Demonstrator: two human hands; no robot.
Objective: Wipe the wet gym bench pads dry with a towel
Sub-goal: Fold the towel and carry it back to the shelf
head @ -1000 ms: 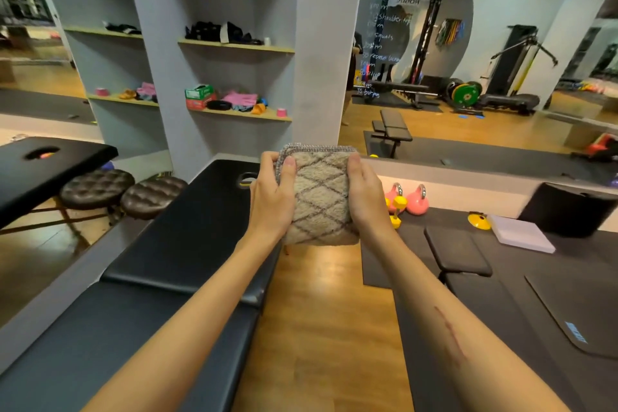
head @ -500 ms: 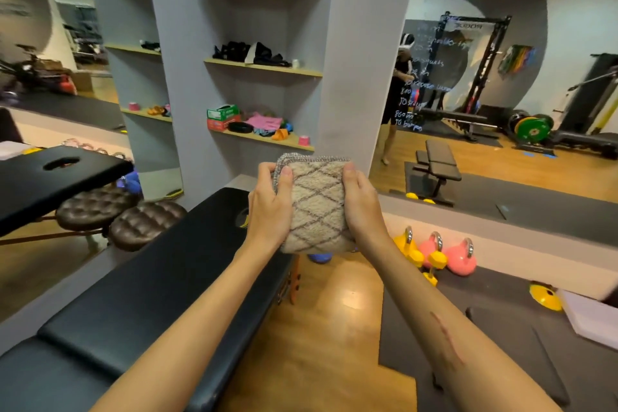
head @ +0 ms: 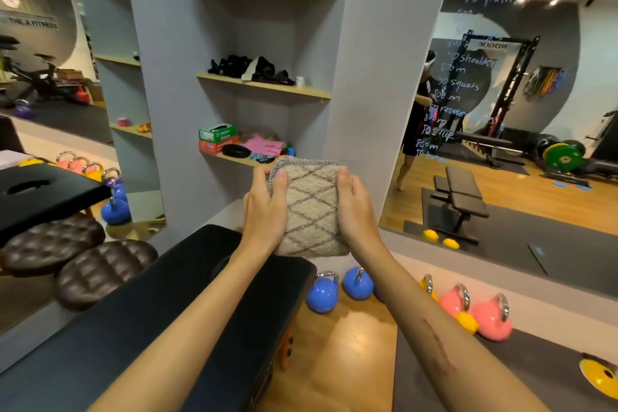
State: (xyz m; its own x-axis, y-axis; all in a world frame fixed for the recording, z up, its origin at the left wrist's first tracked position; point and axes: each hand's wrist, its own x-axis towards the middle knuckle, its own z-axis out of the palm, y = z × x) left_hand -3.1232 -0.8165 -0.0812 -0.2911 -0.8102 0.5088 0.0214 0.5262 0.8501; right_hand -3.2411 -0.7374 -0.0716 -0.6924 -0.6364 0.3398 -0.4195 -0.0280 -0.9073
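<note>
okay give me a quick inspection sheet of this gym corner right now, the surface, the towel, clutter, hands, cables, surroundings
Surface: black padded bench at lower left; wetness cannot be told.
Job's things: folded beige towel with a brown diamond pattern, held in the air above the bench's far end, not touching it.
Clutter: blue kettlebells and pink kettlebells on the floor; two brown tufted stools at left.
Hands: left hand and right hand grip the towel's sides.
Cables: nothing seen.
Surroundings: wall shelves with gear; mirror reflecting a rack.

Grey shelves point(head: 267, 87), wall mirror point(head: 535, 144), wooden floor point(head: 334, 361)
</note>
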